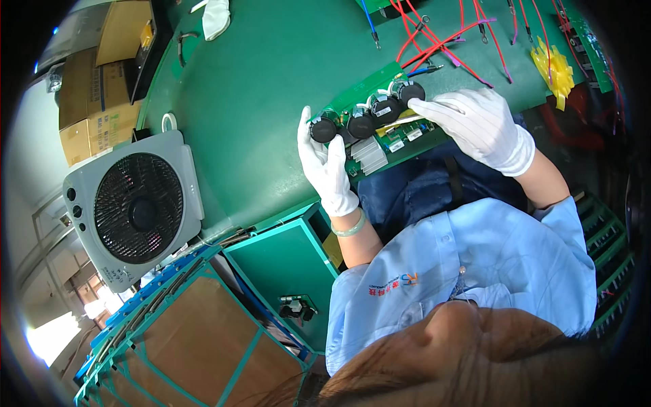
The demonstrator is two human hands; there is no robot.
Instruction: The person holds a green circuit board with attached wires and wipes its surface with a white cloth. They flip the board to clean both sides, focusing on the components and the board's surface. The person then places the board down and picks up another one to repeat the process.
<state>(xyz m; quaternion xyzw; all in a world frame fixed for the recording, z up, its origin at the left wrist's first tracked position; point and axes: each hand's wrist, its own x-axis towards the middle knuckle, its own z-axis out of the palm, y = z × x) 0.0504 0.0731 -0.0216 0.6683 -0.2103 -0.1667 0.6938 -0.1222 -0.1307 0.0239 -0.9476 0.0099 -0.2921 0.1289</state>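
A green circuit board (365, 91) is held tilted above the near edge of the green work table. It carries several black round capacitors (361, 125), a finned silver heat sink (369, 157) and small white-labelled parts. My gloved left hand (324, 166) grips the board's left end, fingers behind it and thumb in front by the leftmost capacitor. At the right end, my gloved right hand (480, 127) is closed, its fingertips against the rightmost capacitor (411, 93). A thin pale strip (405, 121) runs from those fingertips across the board; whether it is held cannot be made out.
On the table (251, 115), red wires (468, 41) with lugs lie at the far right, near a yellow bundle (555, 71). A grey box fan (139, 210) stands at the left, with cardboard boxes (102, 102) beyond. A white glove-like item (215, 19) lies at the far edge.
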